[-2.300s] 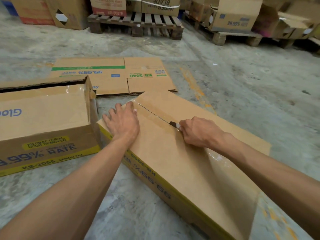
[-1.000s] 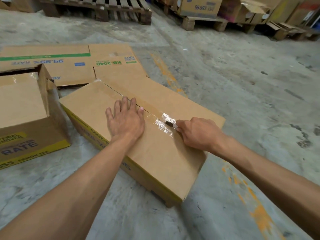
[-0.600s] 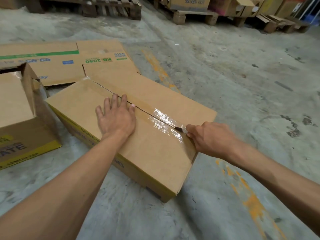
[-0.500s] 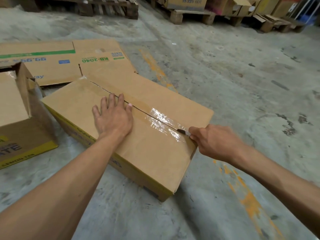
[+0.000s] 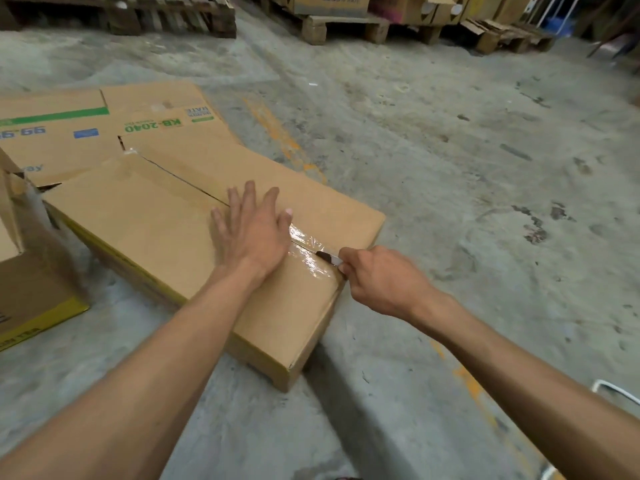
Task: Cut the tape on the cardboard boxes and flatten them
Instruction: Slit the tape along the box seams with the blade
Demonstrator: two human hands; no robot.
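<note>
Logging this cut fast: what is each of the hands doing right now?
Left hand: open, fingers straight, pressing flat on the cardboard box.
Right hand: closed, gripping the knife at the tape.

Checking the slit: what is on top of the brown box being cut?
The left hand lies flat; shiny clear tape and a small blade show. The seam under the palm is hidden.

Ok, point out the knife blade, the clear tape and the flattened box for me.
knife blade (image 5: 328, 258), head view, on the metal just ahead of the right hand's grip.
clear tape (image 5: 304, 241), head view, on the shiny strip over the box seam.
flattened box (image 5: 152, 126), head view, on its green KB-2040 print.
</note>
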